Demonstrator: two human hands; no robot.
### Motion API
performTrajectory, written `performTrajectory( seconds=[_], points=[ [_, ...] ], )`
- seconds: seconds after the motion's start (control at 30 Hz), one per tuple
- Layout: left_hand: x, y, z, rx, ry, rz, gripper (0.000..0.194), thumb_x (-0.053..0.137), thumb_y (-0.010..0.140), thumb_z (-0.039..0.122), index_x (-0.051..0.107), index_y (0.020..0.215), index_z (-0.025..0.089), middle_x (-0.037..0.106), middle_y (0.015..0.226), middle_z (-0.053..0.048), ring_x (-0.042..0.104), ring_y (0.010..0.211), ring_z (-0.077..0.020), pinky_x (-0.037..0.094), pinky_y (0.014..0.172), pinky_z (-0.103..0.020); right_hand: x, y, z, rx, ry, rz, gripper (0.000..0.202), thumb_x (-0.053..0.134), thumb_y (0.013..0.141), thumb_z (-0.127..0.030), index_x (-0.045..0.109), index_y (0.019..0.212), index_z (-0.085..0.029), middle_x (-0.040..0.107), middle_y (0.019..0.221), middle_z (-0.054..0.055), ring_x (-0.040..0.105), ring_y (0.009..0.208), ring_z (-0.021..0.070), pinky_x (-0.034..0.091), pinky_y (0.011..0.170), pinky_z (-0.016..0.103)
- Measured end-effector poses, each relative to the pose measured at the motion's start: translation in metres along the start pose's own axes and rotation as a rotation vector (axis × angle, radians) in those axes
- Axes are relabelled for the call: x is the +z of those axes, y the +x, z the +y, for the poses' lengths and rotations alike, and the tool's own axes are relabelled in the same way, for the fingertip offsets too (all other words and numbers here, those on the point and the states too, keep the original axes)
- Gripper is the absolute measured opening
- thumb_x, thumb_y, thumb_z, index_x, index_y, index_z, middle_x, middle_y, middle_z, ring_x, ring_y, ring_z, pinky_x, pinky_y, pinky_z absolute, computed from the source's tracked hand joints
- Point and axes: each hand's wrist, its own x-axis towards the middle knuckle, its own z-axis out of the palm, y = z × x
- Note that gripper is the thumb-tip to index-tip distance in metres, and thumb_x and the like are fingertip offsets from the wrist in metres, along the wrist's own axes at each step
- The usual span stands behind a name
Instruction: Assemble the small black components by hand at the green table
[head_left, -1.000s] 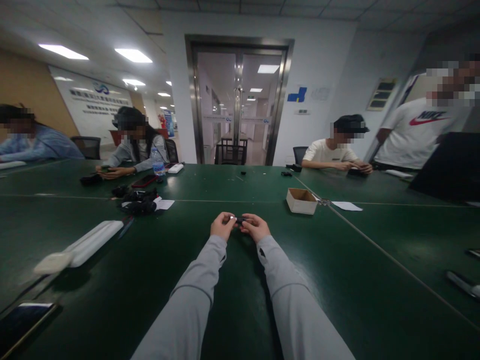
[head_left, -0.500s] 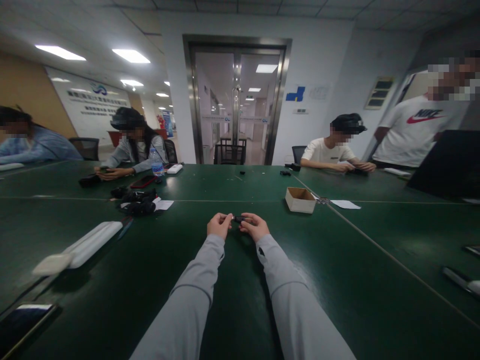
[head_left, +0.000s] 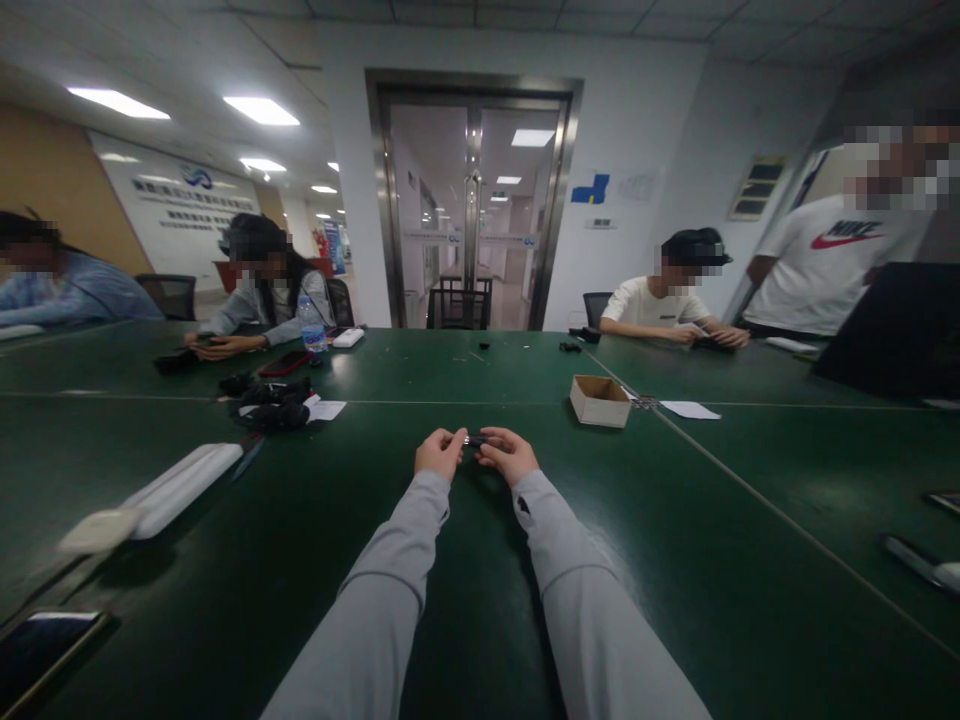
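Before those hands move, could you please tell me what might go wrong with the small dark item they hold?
The small dark item could slip, since the left hand and the right hand seem to hold it by the fingertips alone. If dropped, it might skid on the smooth green table, as the open box stands too far aside to catch it. The fingers partly cover its ends, so a misalignment could go unnoticed.

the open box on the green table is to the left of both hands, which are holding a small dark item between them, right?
Not quite: the head view shows the open box on the green table to the right of both hands. The left hand and right hand do hold a small dark item between them.
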Motion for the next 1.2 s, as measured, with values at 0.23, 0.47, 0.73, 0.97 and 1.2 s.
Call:
performTrajectory(
  seconds=[0.23, 0.47, 0.73, 0.97, 1.2],
  points=[
    [-0.005, -0.005, 0.008, -0.005, 0.138, -0.011, 0.041, 0.049, 0.069, 0.056, 0.049, 0.051, 0.019, 0.051, 0.045, 0.003, 0.048, 0.044, -0.0108, 0.036, 0.05, -0.022, 0.002, -0.003, -0.005, -0.007, -0.018, -0.026, 0.043, 0.078, 0.051, -0.024, 0.061, 0.09, -0.015, 0.061, 0.076, 0.004, 0.062, 0.06, 0.0165, 0.054, 0.054, 0.025],
    [-0.006, -0.003, 0.008, 0.004, 0.306, 0.044, 0.044, 0.041, 0.074, 0.054, 0.051, 0.048, 0.02, 0.052, 0.048, 0.001, 0.043, 0.048, -0.0117, 0.029, 0.05, -0.022, 0.003, -0.004, -0.003, -0.014, -0.022, -0.04, 0.045, 0.079, 0.05, -0.025, 0.061, 0.09, -0.015, 0.06, 0.075, 0.003, 0.063, 0.06, 0.0172, 0.054, 0.055, 0.025],
    [-0.009, -0.004, 0.016, -0.027, 0.319, 0.048, 0.04, 0.042, 0.074, 0.046, 0.054, 0.046, 0.021, 0.057, 0.054, -0.003, 0.044, 0.051, -0.0143, 0.026, 0.049, -0.023, 0.006, -0.008, -0.008, -0.012, -0.035, -0.066, 0.047, 0.079, 0.047, -0.023, 0.059, 0.089, -0.016, 0.058, 0.081, 0.002, 0.062, 0.064, 0.0172, 0.054, 0.06, 0.027],
    [-0.011, -0.005, 0.018, -0.055, 0.322, 0.033, 0.039, 0.041, 0.074, 0.047, 0.055, 0.049, 0.021, 0.057, 0.055, -0.002, 0.046, 0.051, -0.0143, 0.028, 0.049, -0.023, 0.006, -0.007, -0.008, 0.004, -0.002, -0.061, 0.046, 0.08, 0.048, -0.024, 0.06, 0.088, -0.015, 0.059, 0.076, 0.002, 0.063, 0.061, 0.0172, 0.054, 0.056, 0.026],
    [-0.003, 0.002, 0.0, 0.034, 0.114, -0.033, 0.038, 0.047, 0.071, 0.053, 0.05, 0.054, 0.019, 0.05, 0.048, 0.003, 0.047, 0.048, -0.0107, 0.035, 0.052, -0.021, 0.002, -0.002, -0.002, 0.046, 0.037, -0.018, 0.04, 0.078, 0.055, -0.031, 0.059, 0.085, -0.012, 0.06, 0.061, 0.002, 0.061, 0.052, 0.0148, 0.052, 0.047, 0.021]
  ],
)
